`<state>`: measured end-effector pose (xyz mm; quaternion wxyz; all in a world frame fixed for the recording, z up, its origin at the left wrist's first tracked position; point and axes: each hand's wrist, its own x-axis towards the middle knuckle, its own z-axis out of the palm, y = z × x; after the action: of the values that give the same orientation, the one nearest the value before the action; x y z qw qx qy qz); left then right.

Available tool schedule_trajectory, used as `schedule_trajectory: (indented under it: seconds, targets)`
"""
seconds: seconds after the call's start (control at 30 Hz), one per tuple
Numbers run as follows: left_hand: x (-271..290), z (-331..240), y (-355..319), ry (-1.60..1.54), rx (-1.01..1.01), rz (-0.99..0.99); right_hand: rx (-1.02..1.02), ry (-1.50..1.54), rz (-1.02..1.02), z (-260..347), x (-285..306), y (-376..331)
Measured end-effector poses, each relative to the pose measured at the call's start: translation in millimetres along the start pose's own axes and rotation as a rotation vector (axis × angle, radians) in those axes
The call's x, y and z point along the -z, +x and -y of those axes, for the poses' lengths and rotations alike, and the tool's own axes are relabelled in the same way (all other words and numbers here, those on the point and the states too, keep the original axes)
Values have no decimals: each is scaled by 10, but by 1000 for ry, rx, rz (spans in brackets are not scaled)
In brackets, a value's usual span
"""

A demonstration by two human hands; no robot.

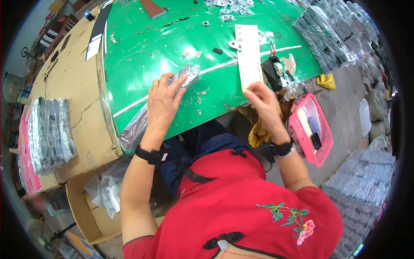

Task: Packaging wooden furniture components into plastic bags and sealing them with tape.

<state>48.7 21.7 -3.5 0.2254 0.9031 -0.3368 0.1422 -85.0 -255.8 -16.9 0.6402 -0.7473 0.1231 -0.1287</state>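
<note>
My left hand [163, 101] lies over a long brown piece in a clear plastic sleeve [137, 125], gripping it from above with bent fingers. The sleeve runs slantwise across the near left part of the green tabletop [142, 56], its far end showing past my fingertips. Further right, my right hand [264, 103] pinches the near end of a long, pale yellow label sheet [248, 56] that lies flat on the green surface. Whether a single label is between those fingertips is too small to tell. Beside the sheet stands a black tape dispenser [274, 71] with a roll in it.
Small ring-shaped parts in bags [230, 8] lie at the far side. Stacks of plastic-wrapped pieces [325, 39] fill the right, and another bundle [51, 134] rests on cardboard at left. A pink basket [327, 142] hangs low right. Below left is an open carton [82, 207].
</note>
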Motion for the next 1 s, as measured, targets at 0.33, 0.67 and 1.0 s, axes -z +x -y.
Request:
schedule_trajectory:
  seconds: [0.33,0.67,1.0]
  targets:
    - [-158,-333,-147,265,-40,-76,89,-134,47,231,-1234,778]
    - [-206,-363,-186,427,-156,-71,-28,-129,149,22,-1105,872]
    - [-144,-255,-51,311,-148,-9,-177,111,293,210,-877,750]
